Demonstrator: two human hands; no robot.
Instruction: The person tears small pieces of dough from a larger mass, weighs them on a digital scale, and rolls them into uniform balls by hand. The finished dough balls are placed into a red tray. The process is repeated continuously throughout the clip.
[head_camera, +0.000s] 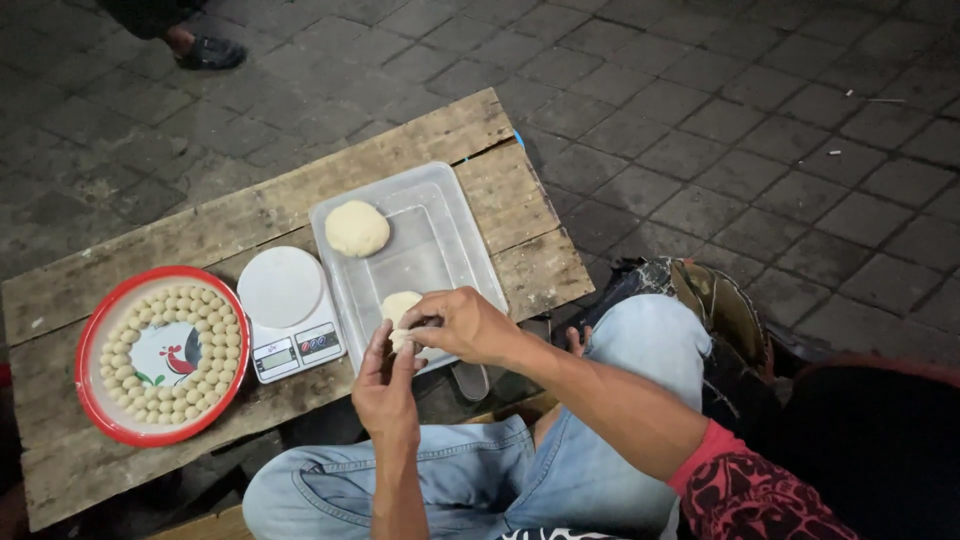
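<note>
My left hand (385, 385) and my right hand (462, 325) meet over the near end of a clear plastic tray (450, 225). Together they hold a lump of pale dough (399, 305), with the right fingers pinching at its lower edge. A larger round ball of dough (356, 228) lies at the far left corner of the tray. Left of the tray stands a small white kitchen scale (288, 310) with nothing on its round platform. A red-rimmed round plate (95, 395), filled with several small dough balls (215, 345), sits at the left.
Everything rests on a low table of rough wooden planks (250, 210) over a dark paved floor. My knees in blue jeans (640, 340) are under the near edge. Another person's sandalled foot (208, 52) is at the top left. A dark bag (730, 310) lies at my right.
</note>
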